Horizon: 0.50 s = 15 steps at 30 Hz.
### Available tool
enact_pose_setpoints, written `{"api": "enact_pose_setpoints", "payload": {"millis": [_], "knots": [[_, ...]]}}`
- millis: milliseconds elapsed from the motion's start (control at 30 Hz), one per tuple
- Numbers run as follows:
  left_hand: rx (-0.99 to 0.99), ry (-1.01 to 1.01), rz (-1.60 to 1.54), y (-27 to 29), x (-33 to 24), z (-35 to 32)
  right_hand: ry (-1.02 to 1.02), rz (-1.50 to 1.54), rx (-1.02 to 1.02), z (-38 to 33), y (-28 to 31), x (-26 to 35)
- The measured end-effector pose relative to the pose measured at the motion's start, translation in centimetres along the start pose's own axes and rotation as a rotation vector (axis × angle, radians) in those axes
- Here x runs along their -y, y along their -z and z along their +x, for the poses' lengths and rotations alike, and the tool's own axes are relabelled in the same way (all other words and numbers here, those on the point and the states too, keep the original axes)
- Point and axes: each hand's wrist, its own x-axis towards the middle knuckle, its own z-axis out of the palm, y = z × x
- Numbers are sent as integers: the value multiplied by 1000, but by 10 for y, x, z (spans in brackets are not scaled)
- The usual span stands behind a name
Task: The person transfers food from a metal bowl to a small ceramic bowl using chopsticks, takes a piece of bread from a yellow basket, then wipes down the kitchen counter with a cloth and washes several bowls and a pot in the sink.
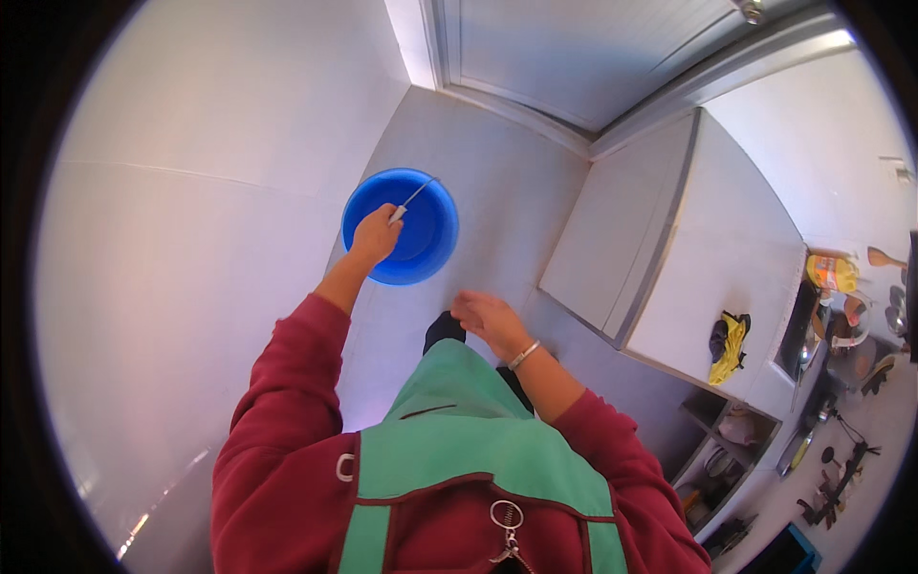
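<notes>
My left hand [375, 235] reaches out over a round blue plastic basin [435, 251] on the floor. Its fingers are wrapped round the white handle of a knife [419, 194], whose thin metal blade points away to the right across the basin's far rim. The blade looks narrow from here. My right hand [492, 320] hangs in front of my apron with nothing visible in it. Its fingers are loosely bent and slightly blurred, apart from the basin.
A white wall [210, 230] stands close on the left, and a door [564, 57] is at the far side. To the right is a white cabinet [612, 230] with a yellow and black cloth [731, 348] on top. Kitchen utensils [846, 469] and open shelves [722, 445] lie beyond.
</notes>
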Motion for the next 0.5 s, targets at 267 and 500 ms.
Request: {"api": "enact_pose_setpoints", "payload": {"millis": [267, 500], "knots": [[-9, 336, 379, -106, 223, 47, -25, 26, -250, -42, 66, -41], [115, 290, 387, -138, 237, 28, 128, 175, -338, -112, 83, -41]]}}
